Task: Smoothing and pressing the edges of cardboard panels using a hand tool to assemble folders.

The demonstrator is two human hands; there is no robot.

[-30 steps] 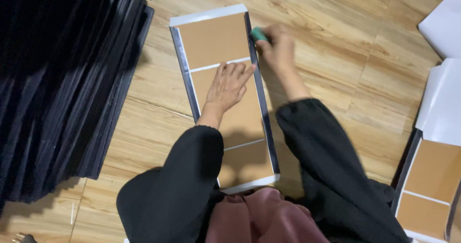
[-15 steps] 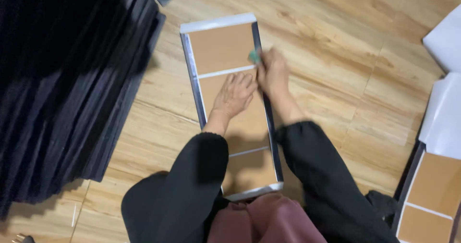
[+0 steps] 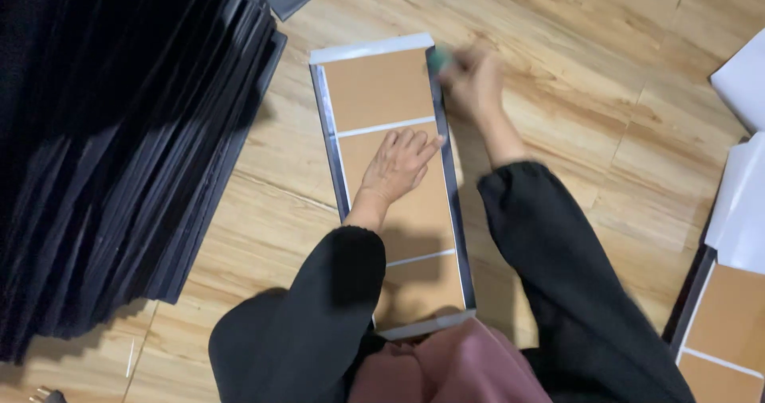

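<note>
Wooden floor (image 3: pixel 574 68) runs under everything, pale planks with strong grain. Fingers of the left hand (image 3: pixel 398 162) lie spread and flat on the middle brown section of a long panel (image 3: pixel 382 92), pressing it down and holding nothing. The right hand (image 3: pixel 472 78) sits at the panel's right edge, near one o'clock from the left hand, its fingers closed around a small green tool (image 3: pixel 437 57) that touches the dark border strip; the hand is blurred, so the exact grip is hard to read. To work that edge well, it seems wise to keep the flat hand firm so the panel cannot slide, and to run the tool along the border with even pressure. The panel itself lies lengthwise in front of the person, between the black sleeves. At nine o'clock, a big stack of black sheets (image 3: pixel 119 156) fans out. At four o'clock lie another brown panel (image 3: pixel 729 327) and white sheets (image 3: pixel 741 204). No containers are visible.
</note>
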